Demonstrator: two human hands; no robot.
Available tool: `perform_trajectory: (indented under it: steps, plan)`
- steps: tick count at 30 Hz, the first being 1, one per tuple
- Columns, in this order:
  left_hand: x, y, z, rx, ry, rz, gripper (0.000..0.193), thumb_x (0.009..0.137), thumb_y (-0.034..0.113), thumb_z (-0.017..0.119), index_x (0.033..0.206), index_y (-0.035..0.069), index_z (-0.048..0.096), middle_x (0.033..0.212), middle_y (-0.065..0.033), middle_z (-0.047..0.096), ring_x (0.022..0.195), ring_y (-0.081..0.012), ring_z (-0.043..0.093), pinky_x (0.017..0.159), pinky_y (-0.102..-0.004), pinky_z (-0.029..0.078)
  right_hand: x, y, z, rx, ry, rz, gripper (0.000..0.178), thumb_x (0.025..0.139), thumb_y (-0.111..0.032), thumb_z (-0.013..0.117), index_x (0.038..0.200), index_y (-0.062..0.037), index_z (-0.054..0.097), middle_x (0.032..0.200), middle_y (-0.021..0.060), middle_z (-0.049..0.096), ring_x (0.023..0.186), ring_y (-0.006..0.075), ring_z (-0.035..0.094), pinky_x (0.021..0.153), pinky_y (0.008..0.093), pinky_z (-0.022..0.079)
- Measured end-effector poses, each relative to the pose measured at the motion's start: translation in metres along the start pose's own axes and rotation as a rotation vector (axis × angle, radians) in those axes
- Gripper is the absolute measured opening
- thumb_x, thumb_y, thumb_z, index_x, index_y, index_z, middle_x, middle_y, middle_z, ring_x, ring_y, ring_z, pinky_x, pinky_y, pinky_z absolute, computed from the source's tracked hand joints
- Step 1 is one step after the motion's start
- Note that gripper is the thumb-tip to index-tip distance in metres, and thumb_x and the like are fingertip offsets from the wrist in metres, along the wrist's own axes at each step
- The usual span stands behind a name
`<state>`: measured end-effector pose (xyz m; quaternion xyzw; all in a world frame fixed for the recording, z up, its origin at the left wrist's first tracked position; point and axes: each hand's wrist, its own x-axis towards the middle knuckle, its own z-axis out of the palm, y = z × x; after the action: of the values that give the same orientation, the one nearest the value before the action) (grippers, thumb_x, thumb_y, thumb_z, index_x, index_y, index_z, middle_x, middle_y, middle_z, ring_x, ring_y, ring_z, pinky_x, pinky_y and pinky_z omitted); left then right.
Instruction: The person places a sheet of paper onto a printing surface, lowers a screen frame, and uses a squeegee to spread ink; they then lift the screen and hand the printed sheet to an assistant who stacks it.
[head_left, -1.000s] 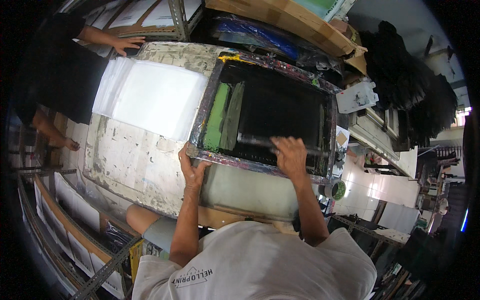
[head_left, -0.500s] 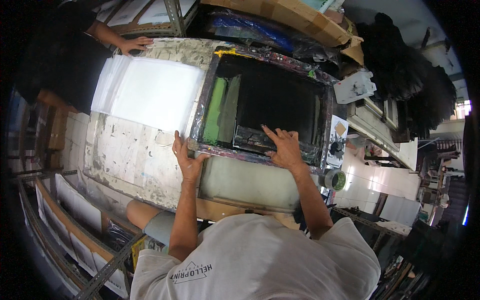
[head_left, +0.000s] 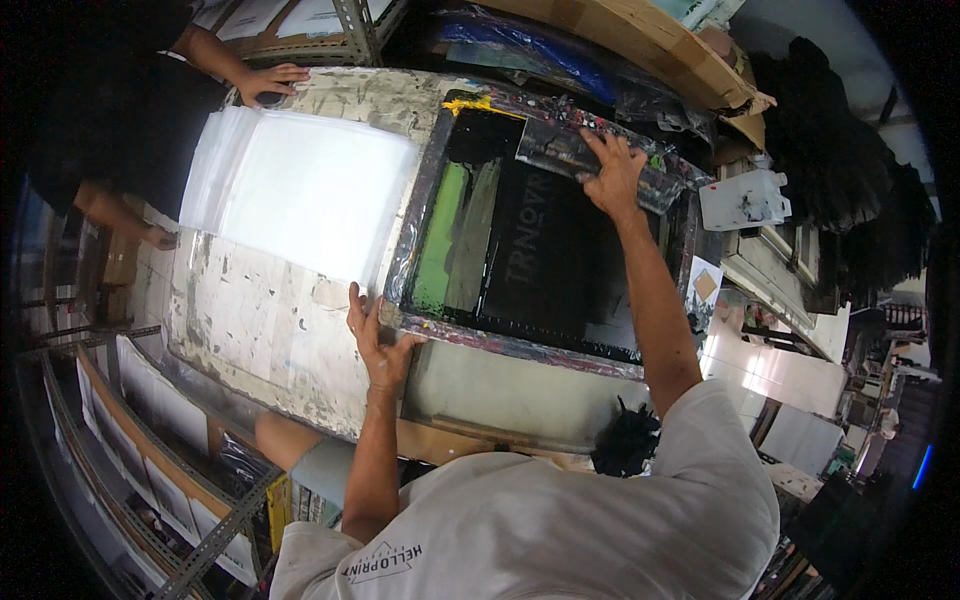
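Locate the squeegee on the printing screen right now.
In the head view, the squeegee lies at the far edge of the screen frame, under the right hand; the left hand rests on the frame's near-left corner.

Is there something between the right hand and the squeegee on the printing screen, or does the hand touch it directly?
Nothing visible stands between them. The right hand lies directly on the squeegee at the far end of the screen frame. The left hand presses the frame's near left corner, away from the squeegee.
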<state>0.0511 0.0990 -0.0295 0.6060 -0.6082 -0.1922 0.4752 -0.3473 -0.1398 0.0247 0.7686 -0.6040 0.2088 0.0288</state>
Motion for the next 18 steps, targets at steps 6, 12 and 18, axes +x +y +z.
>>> perform_trajectory:
  steps: [6, 12, 18]
  plan:
    - [-0.005, -0.004, 0.003, -0.090, 0.015, -0.068, 0.090, 0.065, 0.033, 0.093, 0.140, 0.005, 0.052, 0.155, -0.0210, 0.036, 0.137, -0.0379, 0.038, 0.113, -0.0487, 0.034, 0.037, 0.022, -0.006, 0.029, -0.045, -0.001, 0.070, 0.075, -0.016, 0.081, 0.140, -0.0248, 0.060, 0.119, 0.0167, 0.066, 0.109, 0.0347, 0.061, 0.095, 0.0461, 0.040]
    - [-0.012, -0.002, 0.005, -0.316, -0.045, -0.301, 0.083, 0.071, 0.015, 0.086, 0.142, -0.001, 0.047, 0.135, -0.0159, 0.047, 0.127, -0.0305, 0.044, 0.112, -0.0416, 0.036, 0.002, 0.003, -0.023, 0.006, -0.071, 0.006, 0.054, 0.081, -0.013, 0.073, 0.133, -0.0270, 0.065, 0.110, 0.0230, 0.069, 0.093, 0.0408, 0.066, 0.082, 0.0474, 0.051]
    - [-0.006, 0.015, 0.005, -0.540, -0.025, -0.229, 0.081, 0.075, 0.003, 0.079, 0.146, -0.002, 0.041, 0.133, -0.0125, 0.047, 0.123, -0.0261, 0.048, 0.109, -0.0386, 0.038, -0.094, -0.078, -0.058, -0.004, -0.097, 0.072, 0.050, 0.087, -0.012, 0.065, 0.132, -0.0319, 0.065, 0.106, 0.0245, 0.069, 0.089, 0.0403, 0.066, 0.082, 0.0486, 0.050]
